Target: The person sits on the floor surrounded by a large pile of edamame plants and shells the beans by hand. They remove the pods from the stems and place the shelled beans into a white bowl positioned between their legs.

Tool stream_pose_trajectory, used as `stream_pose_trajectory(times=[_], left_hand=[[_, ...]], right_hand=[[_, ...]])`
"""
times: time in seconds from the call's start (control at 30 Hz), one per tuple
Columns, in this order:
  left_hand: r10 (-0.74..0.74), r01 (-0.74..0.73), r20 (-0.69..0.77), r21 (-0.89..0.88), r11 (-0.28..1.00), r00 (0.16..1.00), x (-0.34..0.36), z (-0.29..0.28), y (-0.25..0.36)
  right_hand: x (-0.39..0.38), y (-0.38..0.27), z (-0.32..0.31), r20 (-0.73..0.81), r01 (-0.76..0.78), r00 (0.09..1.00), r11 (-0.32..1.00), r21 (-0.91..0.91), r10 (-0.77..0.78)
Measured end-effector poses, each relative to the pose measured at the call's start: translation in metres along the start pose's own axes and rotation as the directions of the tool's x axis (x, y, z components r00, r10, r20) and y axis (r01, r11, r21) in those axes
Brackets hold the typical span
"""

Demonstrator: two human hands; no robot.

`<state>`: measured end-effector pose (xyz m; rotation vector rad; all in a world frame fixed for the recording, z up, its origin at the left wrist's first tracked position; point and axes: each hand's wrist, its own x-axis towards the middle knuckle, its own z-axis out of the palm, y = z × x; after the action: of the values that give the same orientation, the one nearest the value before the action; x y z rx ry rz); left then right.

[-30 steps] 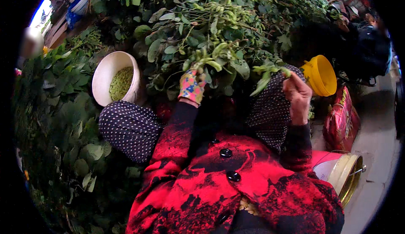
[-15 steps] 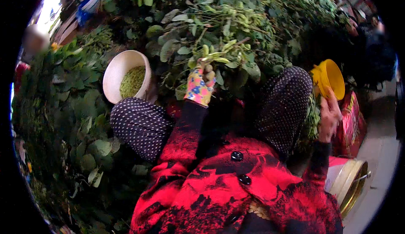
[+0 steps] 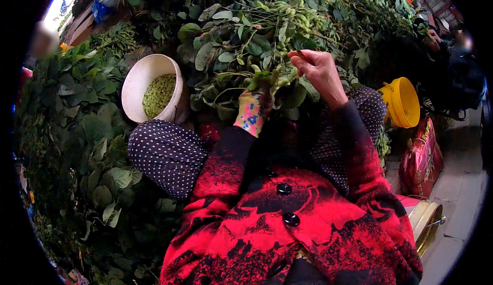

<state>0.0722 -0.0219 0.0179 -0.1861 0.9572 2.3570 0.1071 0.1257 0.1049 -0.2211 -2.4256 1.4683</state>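
My left hand (image 3: 251,109), in a floral fabric glove, is closed around leafy stems with plump green pods (image 3: 273,78), in front of a large heap of leafy plants (image 3: 221,46). My right hand (image 3: 317,73), bare, reaches in just above and right of my left hand, thumb and index finger pinched by the pods; what is between them is too small to make out. To the left stands a white bucket (image 3: 132,92) with shelled green beans (image 3: 158,96) inside. A yellow bucket (image 3: 405,102) lies tilted beside my right knee.
Dark leaves (image 3: 87,141) cover the left side. A red bundle (image 3: 422,162) and a metal container (image 3: 426,223) lie on the grey floor (image 3: 459,197) at right. A person (image 3: 434,41) is partly visible at upper right, beside a black bulky object (image 3: 457,90).
My right hand went down from the stems to the yellow bucket, then rose and moved left to the pods above my left hand. My left hand stays on the stems.
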Motion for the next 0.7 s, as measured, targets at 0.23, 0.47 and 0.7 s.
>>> stream_pose_trajectory(times=[0.23,0.47,0.7], left_hand=[[0.011,-0.012,0.008,0.056,0.998,1.000,0.011,-0.011,-0.023],[-0.123,0.128,-0.099,0.045,0.991,0.987,0.003,-0.021,-0.025],[-0.096,0.089,-0.030,-0.166,0.982,0.995,-0.012,-0.016,-0.003]], right_hand=[[-0.005,0.022,0.020,0.163,-0.136,0.974,0.983,-0.122,0.155],[-0.030,0.036,0.041,-0.062,-0.062,0.996,0.998,-0.032,0.060],[-0.042,0.013,0.023,-0.252,-0.019,0.957,0.899,0.438,0.143]])
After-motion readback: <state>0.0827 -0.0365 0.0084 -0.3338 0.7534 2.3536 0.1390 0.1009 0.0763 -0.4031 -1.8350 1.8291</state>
